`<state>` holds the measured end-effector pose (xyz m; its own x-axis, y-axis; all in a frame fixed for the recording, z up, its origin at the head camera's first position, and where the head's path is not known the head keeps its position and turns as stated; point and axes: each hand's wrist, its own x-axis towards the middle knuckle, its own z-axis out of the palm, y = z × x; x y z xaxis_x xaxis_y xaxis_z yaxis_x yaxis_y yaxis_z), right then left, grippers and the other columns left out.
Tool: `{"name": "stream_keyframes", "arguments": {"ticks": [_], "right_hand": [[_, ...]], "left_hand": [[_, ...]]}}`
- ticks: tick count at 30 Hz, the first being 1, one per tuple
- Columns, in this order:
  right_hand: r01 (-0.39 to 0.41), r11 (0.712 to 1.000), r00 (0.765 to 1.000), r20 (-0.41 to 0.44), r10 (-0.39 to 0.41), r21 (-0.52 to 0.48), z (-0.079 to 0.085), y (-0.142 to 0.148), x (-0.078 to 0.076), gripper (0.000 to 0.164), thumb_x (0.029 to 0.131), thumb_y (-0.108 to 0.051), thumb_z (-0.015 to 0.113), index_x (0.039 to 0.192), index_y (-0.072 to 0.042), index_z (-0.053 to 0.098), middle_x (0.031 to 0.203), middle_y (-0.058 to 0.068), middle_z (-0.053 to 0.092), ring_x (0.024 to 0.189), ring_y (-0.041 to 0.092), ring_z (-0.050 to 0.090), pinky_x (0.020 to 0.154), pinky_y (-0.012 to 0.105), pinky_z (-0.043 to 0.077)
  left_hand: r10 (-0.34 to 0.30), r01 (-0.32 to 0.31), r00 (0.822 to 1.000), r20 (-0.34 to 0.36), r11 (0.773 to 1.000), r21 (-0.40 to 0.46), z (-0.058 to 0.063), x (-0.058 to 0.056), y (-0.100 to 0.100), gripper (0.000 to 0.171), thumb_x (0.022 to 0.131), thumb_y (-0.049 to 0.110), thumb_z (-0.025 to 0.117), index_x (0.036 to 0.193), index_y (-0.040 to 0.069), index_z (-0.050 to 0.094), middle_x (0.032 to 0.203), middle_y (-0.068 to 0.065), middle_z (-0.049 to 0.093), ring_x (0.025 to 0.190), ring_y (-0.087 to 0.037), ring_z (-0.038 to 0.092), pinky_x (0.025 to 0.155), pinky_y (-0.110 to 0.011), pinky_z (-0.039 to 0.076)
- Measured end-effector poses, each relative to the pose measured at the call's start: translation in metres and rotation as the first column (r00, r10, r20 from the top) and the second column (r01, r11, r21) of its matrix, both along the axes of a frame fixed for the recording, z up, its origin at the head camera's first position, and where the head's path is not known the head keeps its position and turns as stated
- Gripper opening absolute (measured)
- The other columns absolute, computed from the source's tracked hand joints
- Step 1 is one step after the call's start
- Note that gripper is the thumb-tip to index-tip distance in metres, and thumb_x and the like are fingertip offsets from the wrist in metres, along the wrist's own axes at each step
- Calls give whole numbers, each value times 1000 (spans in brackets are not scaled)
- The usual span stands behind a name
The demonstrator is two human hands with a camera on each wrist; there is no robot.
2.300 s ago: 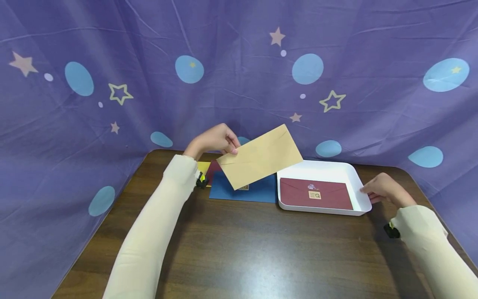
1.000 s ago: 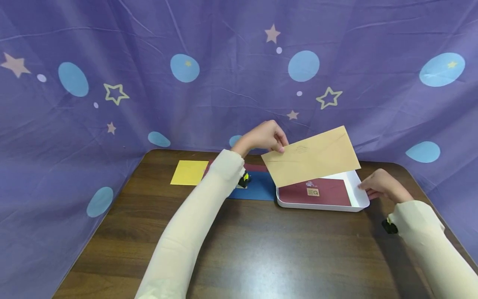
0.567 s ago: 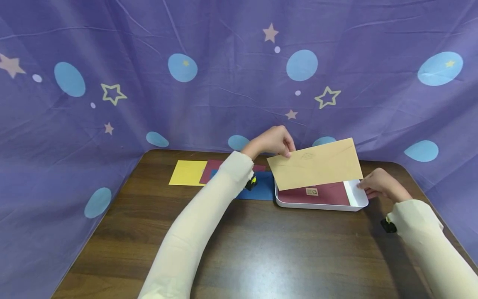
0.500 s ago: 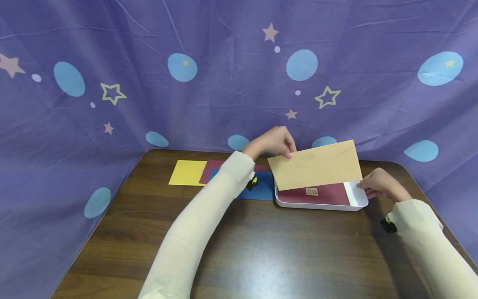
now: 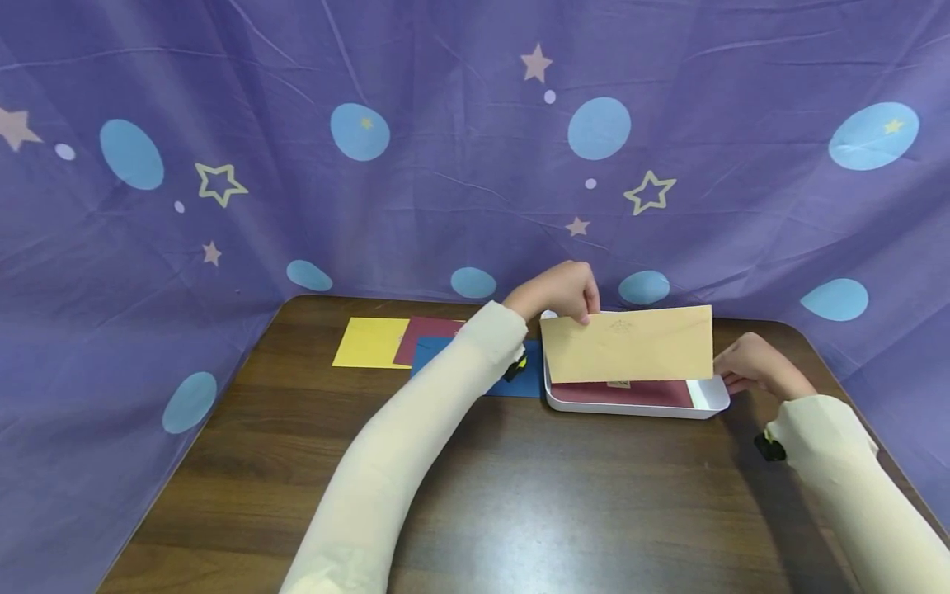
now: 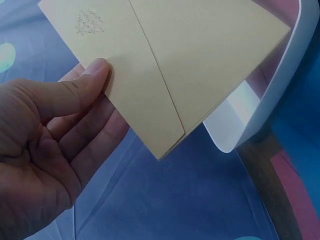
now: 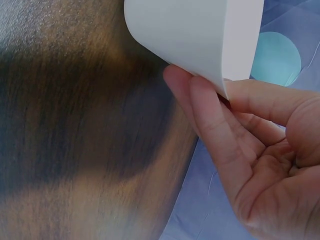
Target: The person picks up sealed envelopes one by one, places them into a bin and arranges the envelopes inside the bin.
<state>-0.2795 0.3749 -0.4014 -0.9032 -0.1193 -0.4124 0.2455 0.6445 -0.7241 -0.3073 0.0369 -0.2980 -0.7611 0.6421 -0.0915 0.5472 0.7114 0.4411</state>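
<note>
My left hand [image 5: 567, 290] pinches a tan envelope [image 5: 631, 345] by its upper left edge, over the white tray [image 5: 638, 409]. In the left wrist view, thumb and fingers grip the envelope [image 6: 165, 55] near a small printed drawing, and the flap's seam shows. A maroon envelope [image 5: 660, 394] lies in the tray, mostly hidden behind the tan one. At the tray's right end, my right hand [image 5: 760, 367] holds the rim. The right wrist view has the thumb on the inner side of the tray wall [image 7: 190, 40] and the fingers on its outer side.
Left of the tray, a blue envelope [image 5: 434, 351], a maroon envelope [image 5: 416, 340] and a yellow envelope [image 5: 367, 342] lie overlapping on the brown wooden table [image 5: 549, 495]. My left forearm crosses over the blue one. A purple curtain [image 5: 460, 223] hangs behind the table.
My left hand has carried the tan envelope rightward from above the blue envelope, then lowered and levelled it over the tray. My right hand has stayed at the tray's rim.
</note>
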Motion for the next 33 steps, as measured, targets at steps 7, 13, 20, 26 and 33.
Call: {"name": "stream_keyframes", "arguments": {"ticks": [7, 13, 20, 26, 33], "right_hand": [[-12, 1000, 1000, -4, 12, 11, -1, -1, 1, 25, 89, 1, 63, 100, 24, 63, 69, 6, 70, 63, 14, 68, 62, 33, 63], [-14, 1000, 1000, -5, 14, 16, 0, -1, 1, 27, 91, 2, 63, 102, 27, 61, 70, 7, 70, 63, 15, 68, 62, 34, 63], [-17, 1000, 1000, -11, 17, 7, -1, -1, 0, 27, 90, 1, 63, 101, 26, 62, 68, 5, 69, 62, 14, 68, 61, 33, 63], [-9, 1000, 1000, -7, 9, 15, -1, -1, 0, 28, 90, 1, 64, 103, 26, 61, 69, 6, 70, 63, 14, 68, 62, 34, 63], [-5, 999, 1000, -3, 5, 32, 0, -1, 0, 30, 90, 2, 64, 105, 27, 61, 70, 5, 70, 64, 14, 68, 63, 35, 63]], "left_hand": [[17, -16, 999, 32, 999, -30, -7, -2, 7, 11, 88, 1, 75, 89, 9, 82, 91, -2, 77, 58, -8, 55, 58, -20, 49], [38, -35, 998, 57, 998, -55, -14, -4, 11, 13, 89, 1, 75, 91, 11, 82, 99, -1, 77, 60, -9, 56, 58, -20, 49], [51, -45, 995, 86, 996, -75, -16, -5, 15, 13, 89, 2, 76, 95, 12, 82, 104, -1, 77, 63, -12, 60, 61, -20, 53], [68, -58, 991, 113, 994, -92, -17, -7, 19, 12, 89, 3, 77, 97, 11, 82, 104, -1, 75, 63, -11, 58, 61, -20, 53], [69, -55, 989, 129, 992, -110, -18, -7, 21, 10, 88, 1, 77, 88, 10, 81, 95, 1, 74, 63, -10, 58, 60, -20, 54]]}}
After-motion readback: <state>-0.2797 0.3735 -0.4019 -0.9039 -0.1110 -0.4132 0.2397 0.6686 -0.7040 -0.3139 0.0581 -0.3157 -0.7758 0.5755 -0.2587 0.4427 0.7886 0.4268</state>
